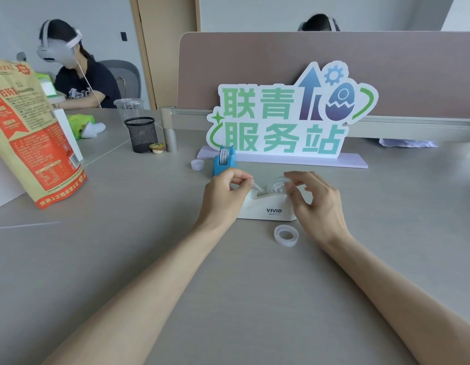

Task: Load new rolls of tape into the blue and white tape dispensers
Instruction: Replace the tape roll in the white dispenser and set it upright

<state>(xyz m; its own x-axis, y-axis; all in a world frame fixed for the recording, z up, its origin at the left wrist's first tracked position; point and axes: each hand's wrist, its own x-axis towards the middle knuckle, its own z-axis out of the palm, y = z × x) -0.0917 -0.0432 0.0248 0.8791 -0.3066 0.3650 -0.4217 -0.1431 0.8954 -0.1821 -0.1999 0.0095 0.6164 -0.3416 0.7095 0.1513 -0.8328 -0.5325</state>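
A white tape dispenser (270, 206) marked VIVID sits mid-table with a clear tape roll (277, 186) seated in its cradle. My left hand (226, 196) pinches the free end of that tape at the dispenser's cutter end. My right hand (318, 204) hovers over the roll side, fingers curled and apart, holding nothing that I can see. The blue tape dispenser (223, 164) stands just behind my left hand with a printed roll in it. A loose clear tape roll (286, 235) lies flat on the table in front of the white dispenser.
A small clear ring (197, 164) lies left of the blue dispenser. A standing sign (289, 114) on a lilac base blocks the back. A mesh pen cup (141, 134), a small pudding cup (157, 148) and a large orange bag (36, 133) stand at the left. Another person sits far left.
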